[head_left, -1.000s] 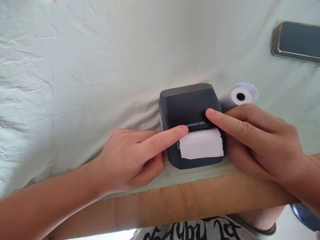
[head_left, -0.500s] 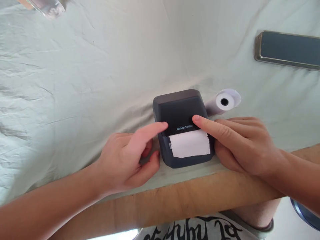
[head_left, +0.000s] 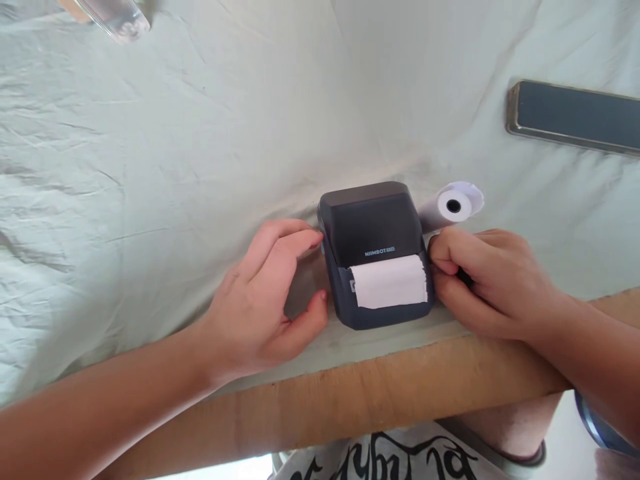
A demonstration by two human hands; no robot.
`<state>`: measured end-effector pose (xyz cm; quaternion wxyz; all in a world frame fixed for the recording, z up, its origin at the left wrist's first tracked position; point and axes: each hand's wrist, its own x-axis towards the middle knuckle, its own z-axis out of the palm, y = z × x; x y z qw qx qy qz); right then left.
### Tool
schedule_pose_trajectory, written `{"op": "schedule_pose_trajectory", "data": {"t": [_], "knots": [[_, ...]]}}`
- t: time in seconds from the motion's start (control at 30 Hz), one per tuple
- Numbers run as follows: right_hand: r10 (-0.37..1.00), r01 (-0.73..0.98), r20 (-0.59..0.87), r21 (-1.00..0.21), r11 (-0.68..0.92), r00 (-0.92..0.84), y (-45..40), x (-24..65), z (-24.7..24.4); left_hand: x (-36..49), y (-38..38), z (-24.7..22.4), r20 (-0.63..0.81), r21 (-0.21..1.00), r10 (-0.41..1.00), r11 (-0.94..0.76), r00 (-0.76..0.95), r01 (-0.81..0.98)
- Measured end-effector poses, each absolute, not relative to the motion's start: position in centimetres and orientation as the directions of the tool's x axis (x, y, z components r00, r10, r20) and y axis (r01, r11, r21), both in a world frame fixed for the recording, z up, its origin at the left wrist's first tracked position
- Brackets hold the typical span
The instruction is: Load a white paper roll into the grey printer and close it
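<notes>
1. Taking the dark printer as the centre of the dial, with twelve towards the top of the view, it sits just right of mid-view on the pale cloth. Its lid is down and its lettering, "NIIMBOT", reads upright.
2. A white paper strip lies over the printer's front, towards six o'clock, its ends ragged.
3. The left hand is at about eight o'clock. Its thumb and forefinger stand well apart: the forefinger's tip meets the printer's side at nine, while the thumb's tip is just beside the casing, lower down.
4. The right hand is at about three o'clock, its fingers curled in and its forefinger bent towards the thumb, close against the printer's side. Something dark shows among the fingers; whether they clamp on anything, I cannot tell.
5. At two o'clock a white paper roll lies on its side just beside the printer, its dark core showing.
6. Farther out at two is a dark-topped slab, cut off by the view's edge.
7. A clear object is far off near ten.
8. At six runs a wooden edge, with a lettered garment beyond it.
</notes>
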<state>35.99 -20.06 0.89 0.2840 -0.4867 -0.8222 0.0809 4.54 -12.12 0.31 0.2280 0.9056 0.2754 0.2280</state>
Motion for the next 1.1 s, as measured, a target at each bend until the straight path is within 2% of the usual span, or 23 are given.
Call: {"op": "schedule_pose_trajectory", "data": {"t": [0.2,0.3,0.4,0.5,0.7,0.87,1.0,1.1], "knots": [[0.859,0.726,0.332,-0.462,0.509,-0.391,-19.6,36.3,1.2,4.6,-13.0,-0.7,0.305,0.62,0.698,-0.662,0.647,0.421],[0.85,0.711,0.327,-0.467,0.526,-0.414,-19.5,36.5,1.2,4.6,-12.9,-0.3,0.284,0.614,0.684,-0.668,0.671,0.421],[0.854,0.717,0.348,-0.47,0.515,-0.386,-19.8,36.6,0.6,4.6,-12.6,0.4,0.243,0.585,0.654,-0.688,0.716,0.43],[0.857,0.721,0.348,-0.468,0.51,-0.38,-20.1,36.7,0.3,4.5,-12.7,0.7,0.26,0.548,0.634,-0.718,0.728,0.429],[0.861,0.725,0.331,-0.468,0.506,-0.387,-20.0,36.5,0.6,3.5,-13.9,0.3,0.281,0.384,0.548,-0.816,0.788,0.431],[0.866,0.748,0.329,-0.445,0.493,-0.376,-20.1,36.7,0.3,3.4,-14.4,0.4,0.262,0.346,0.543,-0.824,0.798,0.448],[0.883,0.781,0.319,-0.426,0.458,-0.344,-20.3,36.9,0.0,4.0,-14.3,0.7,0.306,0.279,0.516,-0.852,0.8,0.443],[0.902,0.807,0.293,-0.417,0.419,-0.317,-20.3,36.8,-0.1,4.3,-14.2,0.7,0.305,0.28,0.519,-0.85,0.798,0.446]]}}
